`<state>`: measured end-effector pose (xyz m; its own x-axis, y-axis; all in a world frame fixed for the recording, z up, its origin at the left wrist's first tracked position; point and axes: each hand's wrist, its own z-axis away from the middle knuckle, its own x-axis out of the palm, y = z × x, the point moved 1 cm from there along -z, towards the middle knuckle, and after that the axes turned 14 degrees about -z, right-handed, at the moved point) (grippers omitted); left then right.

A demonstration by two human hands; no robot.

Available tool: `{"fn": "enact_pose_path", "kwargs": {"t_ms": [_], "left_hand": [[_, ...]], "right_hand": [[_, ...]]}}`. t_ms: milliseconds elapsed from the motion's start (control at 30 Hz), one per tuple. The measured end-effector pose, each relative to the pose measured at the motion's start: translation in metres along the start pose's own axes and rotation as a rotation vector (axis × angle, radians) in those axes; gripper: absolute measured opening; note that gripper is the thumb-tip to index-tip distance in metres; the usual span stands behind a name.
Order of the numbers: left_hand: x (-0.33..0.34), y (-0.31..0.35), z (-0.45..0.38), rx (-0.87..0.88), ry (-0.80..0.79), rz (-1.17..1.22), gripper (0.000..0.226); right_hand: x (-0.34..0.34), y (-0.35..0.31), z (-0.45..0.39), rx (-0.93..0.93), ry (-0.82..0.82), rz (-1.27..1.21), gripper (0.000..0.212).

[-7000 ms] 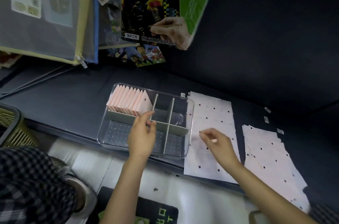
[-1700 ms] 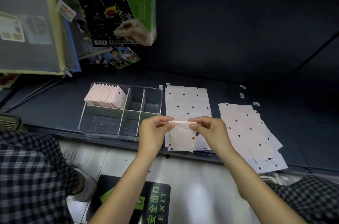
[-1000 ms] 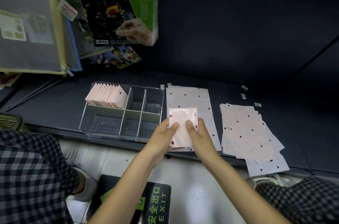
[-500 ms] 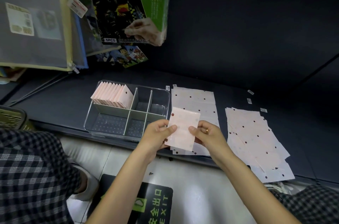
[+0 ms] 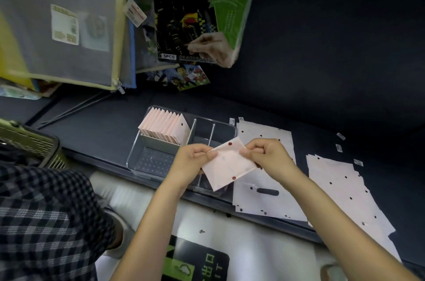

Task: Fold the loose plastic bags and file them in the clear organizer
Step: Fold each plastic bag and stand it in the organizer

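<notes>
Pink folded bag (image 5: 227,164) pinched at both sides — left hand (image 5: 192,159), right hand (image 5: 268,156); I should square its edges, then slot it behind the filed stack (image 5: 164,127) in the organizer (image 5: 138,156).

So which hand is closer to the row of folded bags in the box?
Left. The left hand is just below the folded bags; the right hand is farther right.

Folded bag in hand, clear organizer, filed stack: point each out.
folded bag (image 5: 226,165), head view, middle of its pink face
clear organizer (image 5: 150,161), head view, dotted floor of the front left compartment
filed stack (image 5: 165,127), head view, tops of the upright folded bags
</notes>
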<state>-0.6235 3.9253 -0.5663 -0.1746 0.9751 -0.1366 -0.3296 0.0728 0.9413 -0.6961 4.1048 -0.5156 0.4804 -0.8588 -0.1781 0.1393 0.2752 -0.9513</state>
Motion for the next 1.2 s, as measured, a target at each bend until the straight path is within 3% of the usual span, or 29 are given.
{"fn": "enact_pose_path", "kwargs": {"t_ms": [167, 367, 567, 733, 900, 1067, 1200], "left_hand": [[-0.024, -0.009, -0.028, -0.116, 0.196, 0.253, 0.02], [-0.033, -0.035, -0.045, -0.299, 0.074, 0.284, 0.035], [-0.037, -0.052, -0.052, -0.295, 0.134, 0.337, 0.05], [-0.034, -0.054, -0.053, -0.215, 0.186, 0.265, 0.045], [-0.03, -0.058, -0.052, -0.172, 0.195, 0.22, 0.031], [-0.029, -0.064, -0.049, -0.117, 0.343, 0.21, 0.018], [-0.028, -0.068, -0.048, -0.119, 0.333, 0.207, 0.014]], "right_hand": [[0.022, -0.013, -0.04, -0.017, 0.099, 0.079, 0.017], [0.055, -0.014, -0.092, 0.094, 0.14, -0.063, 0.016], [0.084, 0.002, -0.123, 0.126, 0.225, 0.067, 0.02], [0.104, -0.001, -0.128, -0.005, 0.256, 0.409, 0.011], [0.134, -0.004, -0.133, -0.078, 0.189, 0.59, 0.013], [0.152, 0.008, -0.144, 0.027, 0.152, 0.63, 0.021], [0.156, 0.011, -0.15, 0.089, 0.121, 0.518, 0.031]]}}
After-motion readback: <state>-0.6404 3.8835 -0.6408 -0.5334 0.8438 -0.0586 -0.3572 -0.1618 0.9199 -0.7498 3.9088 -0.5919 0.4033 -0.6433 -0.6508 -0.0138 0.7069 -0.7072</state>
